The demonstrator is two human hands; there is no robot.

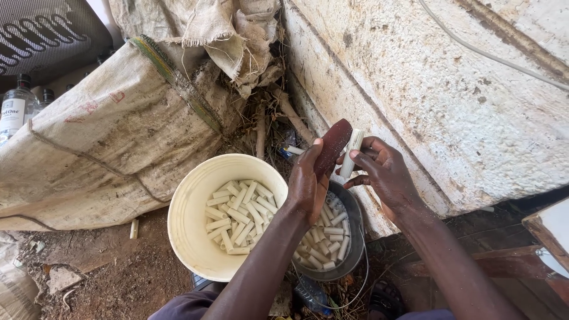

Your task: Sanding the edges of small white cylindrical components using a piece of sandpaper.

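Observation:
My left hand (306, 184) grips a dark reddish-brown blade-like tool (332, 146) that points up and to the right. My right hand (385, 170) holds a short pale stick piece (351, 153) upright against that tool. Both hands hover over a grey metal bucket (354, 228) holding several cut pale stick pieces in water. To its left stands a cream plastic bucket (188, 204) with several more of the same cut pieces (239, 216) lying in it.
A large woven sack (112, 130) leans at the left, with torn cloth above it. A rough whitewashed wall (450, 101) runs along the right. Clear bottles (15, 106) stand at far left. A wooden bench edge (542, 228) sits lower right. Bare dirt lies below.

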